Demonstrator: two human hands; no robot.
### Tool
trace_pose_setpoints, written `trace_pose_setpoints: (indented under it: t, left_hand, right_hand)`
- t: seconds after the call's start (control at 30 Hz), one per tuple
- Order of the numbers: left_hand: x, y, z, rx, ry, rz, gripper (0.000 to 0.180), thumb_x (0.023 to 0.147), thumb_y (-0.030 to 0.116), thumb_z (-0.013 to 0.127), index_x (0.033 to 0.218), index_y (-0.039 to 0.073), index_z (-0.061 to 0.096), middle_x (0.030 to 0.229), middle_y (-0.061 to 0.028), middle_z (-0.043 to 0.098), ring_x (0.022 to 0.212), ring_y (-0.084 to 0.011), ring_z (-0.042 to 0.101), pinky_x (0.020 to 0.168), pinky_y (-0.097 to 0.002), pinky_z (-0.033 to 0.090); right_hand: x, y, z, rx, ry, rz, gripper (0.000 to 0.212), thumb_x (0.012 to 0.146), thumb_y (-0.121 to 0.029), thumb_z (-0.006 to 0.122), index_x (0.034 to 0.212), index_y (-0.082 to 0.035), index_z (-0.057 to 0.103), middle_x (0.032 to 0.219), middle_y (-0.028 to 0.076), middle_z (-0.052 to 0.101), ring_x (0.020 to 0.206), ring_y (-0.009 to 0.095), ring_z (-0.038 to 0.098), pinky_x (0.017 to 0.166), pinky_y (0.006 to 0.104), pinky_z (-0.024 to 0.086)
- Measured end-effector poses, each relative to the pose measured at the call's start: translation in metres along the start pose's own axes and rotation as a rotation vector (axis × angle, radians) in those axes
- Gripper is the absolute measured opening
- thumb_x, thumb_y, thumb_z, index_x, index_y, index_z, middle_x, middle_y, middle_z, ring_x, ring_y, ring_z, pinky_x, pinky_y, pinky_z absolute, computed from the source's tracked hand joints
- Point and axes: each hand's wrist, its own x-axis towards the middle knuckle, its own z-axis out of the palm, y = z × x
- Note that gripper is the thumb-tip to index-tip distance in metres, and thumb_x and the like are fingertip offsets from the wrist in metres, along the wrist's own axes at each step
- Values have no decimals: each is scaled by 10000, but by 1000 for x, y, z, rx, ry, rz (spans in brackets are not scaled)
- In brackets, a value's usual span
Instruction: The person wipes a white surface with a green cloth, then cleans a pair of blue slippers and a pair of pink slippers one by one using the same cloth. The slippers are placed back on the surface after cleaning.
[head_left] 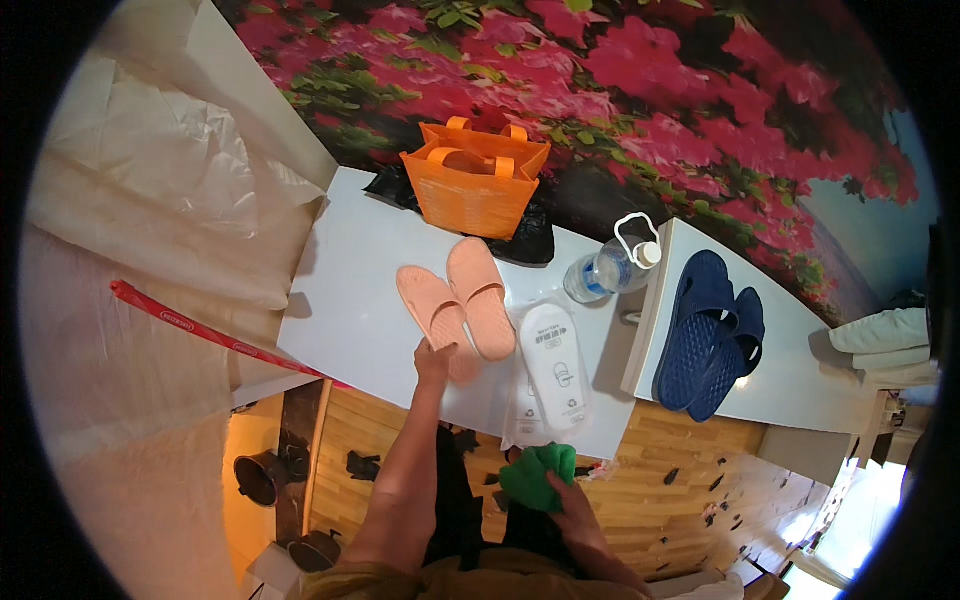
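Pink slipper (425, 296) sits pinched in left grip (434, 366), cloth (535, 478) in right grip (572, 504).

Peach slippers (484, 303) upright, side by side on white tabletop (350, 280); green cloth (538, 478) crumpled, near tabletop edge.

I count two peach slippers (481, 300) and two navy slippers (695, 335). One each: orange bag (470, 198), clear bottle (612, 268), green cloth (533, 480), red strip (205, 332).
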Motion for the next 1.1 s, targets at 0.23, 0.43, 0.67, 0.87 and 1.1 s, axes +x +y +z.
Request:
trace_pose_setpoints:
  t: [0.23, 0.43, 0.67, 0.87, 1.1]
  left_hand:
    - [-168, 176, -13, -513, -394, -109, 732, 899, -29, 713, 1593, -15, 479, 1380, -257, 719, 1245, -426, 743, 1052, -549, 636]
    - [-287, 262, -10, -749, -655, 36, 859, 906, 7, 652, 1696, -34, 317, 1568, -350, 579, 1261, -499, 722, 1079, -649, 626]
    - [-372, 298, -1, -768, -722, 282, 927, 1063, 597, 648, 1686, -25, 359, 1543, -298, 613, 1214, -424, 749, 1010, -586, 665]
    - [-427, 310, 15, -650, -717, 369, 1079, 1067, 882, 269, 1701, 17, 383, 1548, -239, 625, 1273, -360, 726, 1073, -510, 637]
    - [-519, 338, 55, -445, -598, 441, 987, 1131, 805, 217, 1732, 41, 383, 1651, -160, 567, 1469, -289, 601, 1256, -432, 487]
  right_hand:
    - [-17, -19, 28, -119, -160, -230, 582, 1148, -332, 717, 1607, -13, 557, 1519, 132, 671, 1366, 276, 654, 1158, 452, 546]
    - [-63, -74, 72, -359, -202, -548, 582, 1136, -230, 736, 1628, -7, 517, 1474, 113, 685, 1310, 240, 667, 1128, 406, 543]
    - [-112, -131, 84, -516, -344, -795, 466, 1119, -228, 753, 1505, -8, 613, 1358, 89, 720, 1184, 193, 687, 1017, 360, 568]
    - [-245, -153, 143, -877, -474, -1163, 669, 1040, -324, 812, 1568, -3, 557, 1365, 179, 728, 1201, 258, 726, 1032, 410, 572]
    - [-308, -114, 158, -1195, -580, -1643, 965, 936, -355, 892, 1708, -8, 428, 1610, 255, 569, 1434, 463, 554, 1209, 519, 444]
